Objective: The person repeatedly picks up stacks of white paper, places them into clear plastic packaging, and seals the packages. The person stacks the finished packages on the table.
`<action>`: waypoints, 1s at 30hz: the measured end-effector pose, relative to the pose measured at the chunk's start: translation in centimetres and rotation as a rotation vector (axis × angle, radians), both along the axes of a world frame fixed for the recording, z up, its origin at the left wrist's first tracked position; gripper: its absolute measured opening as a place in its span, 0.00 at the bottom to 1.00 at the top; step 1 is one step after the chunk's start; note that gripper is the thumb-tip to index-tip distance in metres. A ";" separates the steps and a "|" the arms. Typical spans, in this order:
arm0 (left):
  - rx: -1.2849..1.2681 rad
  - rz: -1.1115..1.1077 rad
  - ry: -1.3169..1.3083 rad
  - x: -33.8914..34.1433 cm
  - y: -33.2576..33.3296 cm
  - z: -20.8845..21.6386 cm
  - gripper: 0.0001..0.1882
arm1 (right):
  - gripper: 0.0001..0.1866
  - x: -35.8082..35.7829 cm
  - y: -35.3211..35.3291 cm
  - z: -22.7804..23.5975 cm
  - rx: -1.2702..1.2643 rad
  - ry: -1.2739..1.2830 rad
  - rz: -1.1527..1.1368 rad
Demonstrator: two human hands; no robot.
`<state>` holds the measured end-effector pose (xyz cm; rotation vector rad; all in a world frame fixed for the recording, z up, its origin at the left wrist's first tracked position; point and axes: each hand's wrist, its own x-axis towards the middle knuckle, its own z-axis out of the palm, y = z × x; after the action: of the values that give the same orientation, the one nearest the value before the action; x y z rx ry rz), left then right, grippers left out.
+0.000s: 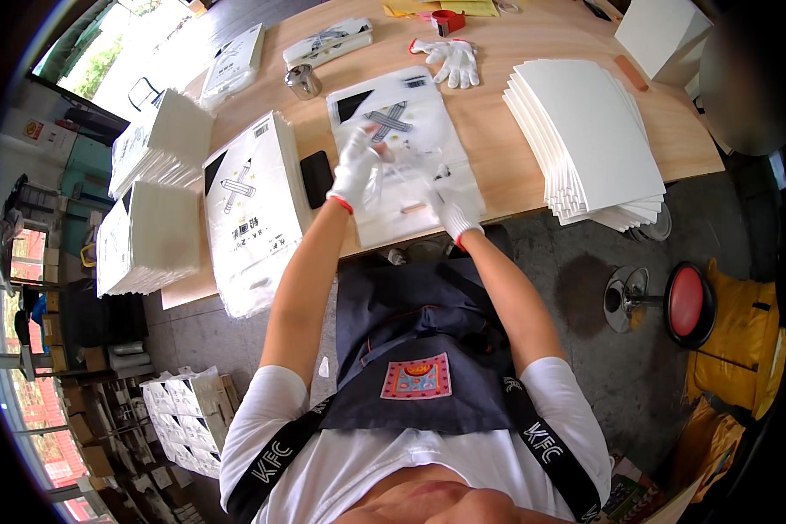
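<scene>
A flat pack of white sheets in a clear printed plastic bag (pixel 341 140) lies before me, with crossed pencils printed on it. My left hand (pixel 355 166), in a white glove with a red cuff, is over the left-middle part of this bag. Its fingers are smeared by motion. My right hand (pixel 456 215), gloved the same way, is at the bag's lower right part, its fingers blurred. Loose clear plastic shows between the hands; whether either hand grips it is not plain. A black phone (pixel 317 179) lies just left of the bag.
Printed packs (pixel 251 205) are piled left of the phone, with more stacks (pixel 148 236) farther left. A fanned stack of white sheets (pixel 585 131) overhangs the table's right front edge. Behind stand a metal cup (pixel 302 81), a spare glove (pixel 450 63) and a red tape dispenser (pixel 447 22).
</scene>
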<state>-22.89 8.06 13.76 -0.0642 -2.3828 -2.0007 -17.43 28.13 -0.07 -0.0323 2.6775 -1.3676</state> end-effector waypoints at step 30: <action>-0.560 0.041 0.851 14.3 5.1 10.0 0.29 | 0.24 9.9 21.3 18.2 0.759 0.654 -0.058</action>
<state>-8.56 13.15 23.80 -0.7018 -2.1819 -0.9068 -7.57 49.46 18.10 -0.3790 3.5715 -0.2702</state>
